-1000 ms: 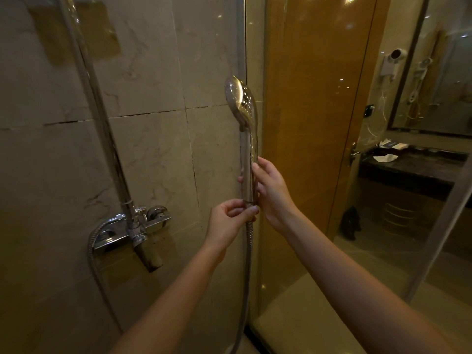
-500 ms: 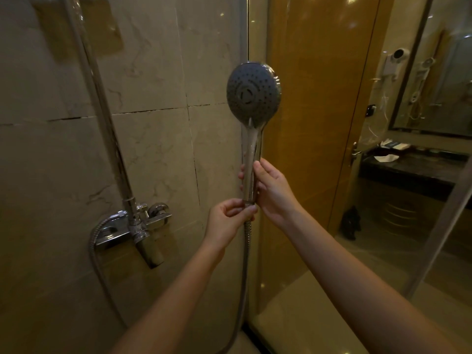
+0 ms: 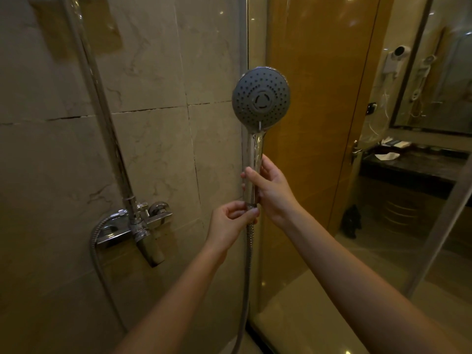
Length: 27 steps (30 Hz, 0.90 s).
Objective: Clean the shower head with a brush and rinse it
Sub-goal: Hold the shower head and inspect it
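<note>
The shower head (image 3: 261, 97) stands upright in the middle of the view, its grey nozzle face turned toward me on a chrome handle (image 3: 254, 159). My right hand (image 3: 270, 187) grips the lower part of that handle. My left hand (image 3: 229, 222) pinches the fitting at the handle's base, where the metal hose (image 3: 246, 272) hangs down. No brush is in view.
A chrome mixer tap (image 3: 139, 223) and riser pipe (image 3: 102, 106) are fixed to the tiled wall at the left. A glass shower door (image 3: 306, 175) stands just behind the shower head. Beyond it are a dark vanity counter (image 3: 411, 167), a mirror (image 3: 444, 72) and a wall hair dryer (image 3: 396, 60).
The shower head has turned from side-on to its nozzle face toward me. Both hands keep their places on the handle and fitting.
</note>
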Motion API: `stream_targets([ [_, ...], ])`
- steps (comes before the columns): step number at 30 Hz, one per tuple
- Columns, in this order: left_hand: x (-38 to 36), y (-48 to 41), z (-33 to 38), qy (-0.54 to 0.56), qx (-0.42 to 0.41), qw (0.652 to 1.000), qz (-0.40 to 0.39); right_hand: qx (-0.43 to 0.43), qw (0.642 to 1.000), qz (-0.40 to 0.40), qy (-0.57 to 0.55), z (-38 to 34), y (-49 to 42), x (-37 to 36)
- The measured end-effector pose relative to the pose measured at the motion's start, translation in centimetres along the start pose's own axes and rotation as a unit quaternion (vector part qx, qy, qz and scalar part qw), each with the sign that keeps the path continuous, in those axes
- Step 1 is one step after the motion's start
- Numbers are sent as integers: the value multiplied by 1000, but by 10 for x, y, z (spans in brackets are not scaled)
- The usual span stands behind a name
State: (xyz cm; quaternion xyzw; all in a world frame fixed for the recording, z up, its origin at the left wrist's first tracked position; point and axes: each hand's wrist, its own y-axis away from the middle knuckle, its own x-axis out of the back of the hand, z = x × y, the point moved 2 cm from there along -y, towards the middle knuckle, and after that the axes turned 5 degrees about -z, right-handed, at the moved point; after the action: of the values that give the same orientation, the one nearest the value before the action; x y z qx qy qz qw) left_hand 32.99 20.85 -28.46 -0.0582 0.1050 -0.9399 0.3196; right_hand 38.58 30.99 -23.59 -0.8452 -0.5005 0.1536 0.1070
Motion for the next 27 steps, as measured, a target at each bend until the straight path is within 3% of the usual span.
stream_targets([
  [4,3,2,-4,1,-4,1000,1,13,1000,-1,10,-2,6,-1],
  [14,8,0,-4,6,-1,1000,-2,-26,994,-13,-106,3,-3,4],
  [27,14,-2,-1,90,43,986,-137,-29,981,-81,-176,-4,-10,2],
])
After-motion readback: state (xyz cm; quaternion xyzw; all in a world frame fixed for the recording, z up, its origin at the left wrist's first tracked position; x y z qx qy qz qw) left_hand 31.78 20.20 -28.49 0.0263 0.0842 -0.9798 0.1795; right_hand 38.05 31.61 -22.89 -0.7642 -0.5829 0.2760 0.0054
